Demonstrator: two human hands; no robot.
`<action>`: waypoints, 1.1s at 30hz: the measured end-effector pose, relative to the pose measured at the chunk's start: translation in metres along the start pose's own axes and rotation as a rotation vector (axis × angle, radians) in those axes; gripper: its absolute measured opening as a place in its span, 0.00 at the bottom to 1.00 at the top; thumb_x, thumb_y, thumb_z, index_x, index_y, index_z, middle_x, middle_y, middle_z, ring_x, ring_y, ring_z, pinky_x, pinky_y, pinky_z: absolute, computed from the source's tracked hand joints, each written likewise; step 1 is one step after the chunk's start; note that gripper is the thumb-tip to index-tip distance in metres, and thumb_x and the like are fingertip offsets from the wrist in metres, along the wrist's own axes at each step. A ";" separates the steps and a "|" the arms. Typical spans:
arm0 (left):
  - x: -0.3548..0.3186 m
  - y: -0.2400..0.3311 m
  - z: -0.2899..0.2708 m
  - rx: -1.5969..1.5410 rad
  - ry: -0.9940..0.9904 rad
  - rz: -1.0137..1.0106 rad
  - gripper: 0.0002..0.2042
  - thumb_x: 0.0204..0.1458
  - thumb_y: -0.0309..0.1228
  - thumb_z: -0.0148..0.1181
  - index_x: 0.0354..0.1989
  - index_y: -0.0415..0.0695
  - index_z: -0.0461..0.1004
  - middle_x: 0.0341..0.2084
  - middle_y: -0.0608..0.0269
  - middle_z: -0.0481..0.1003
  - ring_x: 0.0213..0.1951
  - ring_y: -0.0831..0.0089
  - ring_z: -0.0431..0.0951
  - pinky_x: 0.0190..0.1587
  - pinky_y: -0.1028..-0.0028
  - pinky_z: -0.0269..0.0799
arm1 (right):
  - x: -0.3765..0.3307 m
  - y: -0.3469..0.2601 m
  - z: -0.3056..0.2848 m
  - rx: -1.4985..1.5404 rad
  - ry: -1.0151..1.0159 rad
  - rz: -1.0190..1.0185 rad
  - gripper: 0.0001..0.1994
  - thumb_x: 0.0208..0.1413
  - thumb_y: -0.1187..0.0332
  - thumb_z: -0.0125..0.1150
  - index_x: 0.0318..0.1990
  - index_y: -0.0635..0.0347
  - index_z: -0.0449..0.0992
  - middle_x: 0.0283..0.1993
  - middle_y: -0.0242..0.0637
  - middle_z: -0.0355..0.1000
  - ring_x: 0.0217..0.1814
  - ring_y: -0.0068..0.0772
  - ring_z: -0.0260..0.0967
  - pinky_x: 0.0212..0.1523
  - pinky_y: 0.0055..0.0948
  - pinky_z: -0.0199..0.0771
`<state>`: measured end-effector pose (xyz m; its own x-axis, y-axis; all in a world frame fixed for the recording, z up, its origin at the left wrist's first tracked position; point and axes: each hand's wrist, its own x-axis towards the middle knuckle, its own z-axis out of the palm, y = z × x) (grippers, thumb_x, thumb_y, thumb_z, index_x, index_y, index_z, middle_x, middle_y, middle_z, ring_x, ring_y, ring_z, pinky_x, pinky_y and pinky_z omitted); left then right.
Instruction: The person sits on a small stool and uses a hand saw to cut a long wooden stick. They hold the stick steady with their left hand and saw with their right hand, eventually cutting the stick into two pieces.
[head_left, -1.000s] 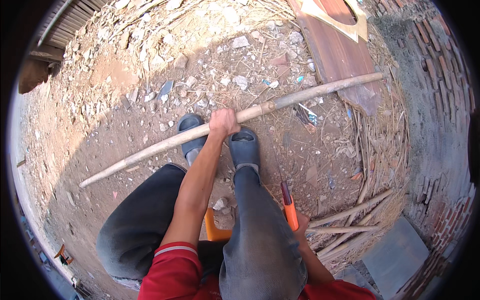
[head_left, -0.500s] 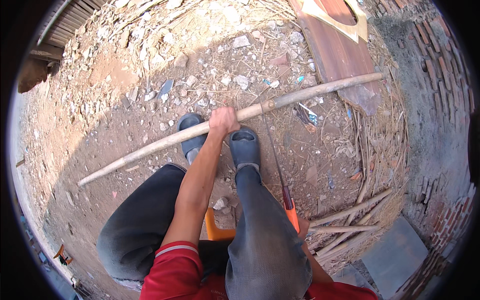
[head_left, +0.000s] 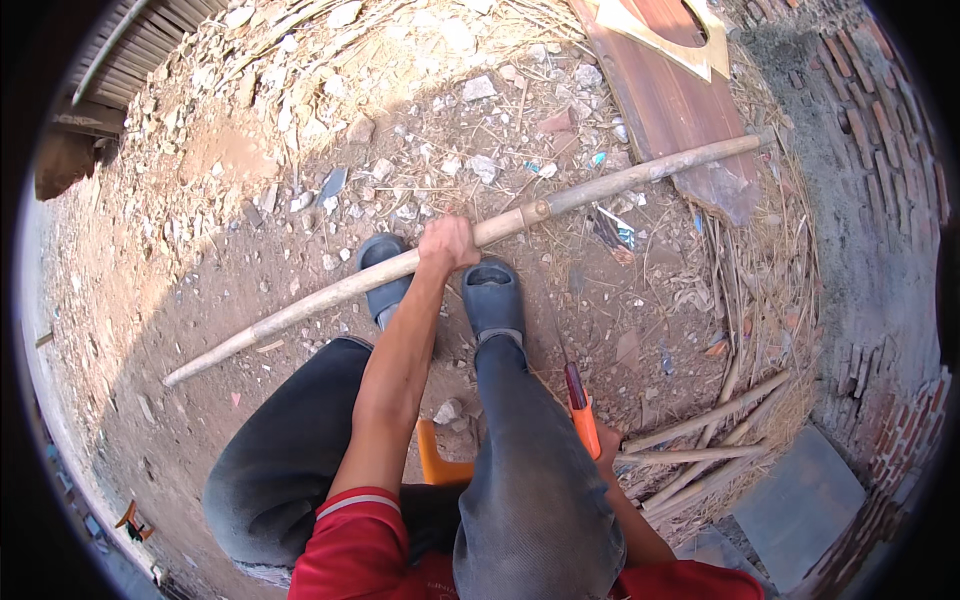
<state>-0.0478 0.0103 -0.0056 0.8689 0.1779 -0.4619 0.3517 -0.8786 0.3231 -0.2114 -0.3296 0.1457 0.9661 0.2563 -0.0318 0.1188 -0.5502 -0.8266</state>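
Observation:
A long, pale wooden pole (head_left: 330, 297) lies slantwise across in front of me, its right end higher in the view. My left hand (head_left: 448, 242) is wrapped round it near the middle, above my grey clogs (head_left: 492, 296). Just right of that grip a knot or joint (head_left: 536, 212) marks the pole. Beside my right knee, my right hand (head_left: 607, 450) is closed on the orange handle of a hand saw (head_left: 584, 425); my leg partly covers it. The saw's thin blade is blurred toward the pole, so I cannot tell whether it touches.
A brown board (head_left: 690, 110) with a pale cut-out panel (head_left: 665, 35) lies at the far right. Several sticks (head_left: 700, 455) and a grey sheet (head_left: 800, 510) lie near the brick wall (head_left: 880, 150). Stones and straw litter the dirt; something yellow-orange (head_left: 437, 460) shows between my legs.
The pole has tilted slightly, its right end higher and its left end lower. The saw blade, sharp against the pole before, is now blurred. Both hands keep their grips.

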 end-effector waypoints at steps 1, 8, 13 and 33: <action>0.000 0.004 0.002 0.048 -0.022 -0.006 0.18 0.46 0.35 0.62 0.43 0.39 0.84 0.42 0.44 0.84 0.47 0.49 0.85 0.56 0.59 0.79 | -0.001 -0.004 -0.001 0.017 0.006 0.037 0.01 0.55 0.78 0.65 0.34 0.67 0.80 0.21 0.36 0.74 0.22 0.20 0.73 0.26 0.27 0.70; 0.015 -0.027 -0.001 0.016 0.018 -0.049 0.20 0.44 0.40 0.68 0.44 0.42 0.85 0.43 0.45 0.84 0.48 0.50 0.85 0.54 0.58 0.81 | 0.104 0.012 0.041 0.133 0.037 0.126 0.08 0.58 0.74 0.64 0.28 0.68 0.74 0.20 0.32 0.70 0.20 0.19 0.62 0.21 0.29 0.60; 0.015 -0.014 -0.007 0.005 0.003 -0.077 0.20 0.46 0.39 0.64 0.47 0.43 0.83 0.45 0.44 0.83 0.51 0.51 0.84 0.58 0.55 0.77 | -0.004 -0.001 -0.015 0.011 -0.037 -0.015 0.06 0.53 0.80 0.65 0.39 0.67 0.82 0.20 0.38 0.69 0.21 0.21 0.69 0.24 0.28 0.68; -0.022 0.024 0.029 -0.050 0.093 -0.071 0.18 0.44 0.42 0.66 0.41 0.45 0.83 0.36 0.45 0.84 0.41 0.49 0.86 0.49 0.55 0.81 | 0.078 -0.024 -0.029 0.112 0.036 0.174 0.07 0.59 0.76 0.64 0.42 0.71 0.83 0.24 0.29 0.73 0.26 0.15 0.68 0.29 0.23 0.69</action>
<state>-0.0683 -0.0278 -0.0122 0.8688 0.2815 -0.4075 0.4286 -0.8396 0.3338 -0.1324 -0.3194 0.1796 0.9776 0.1355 -0.1610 -0.0748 -0.4915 -0.8677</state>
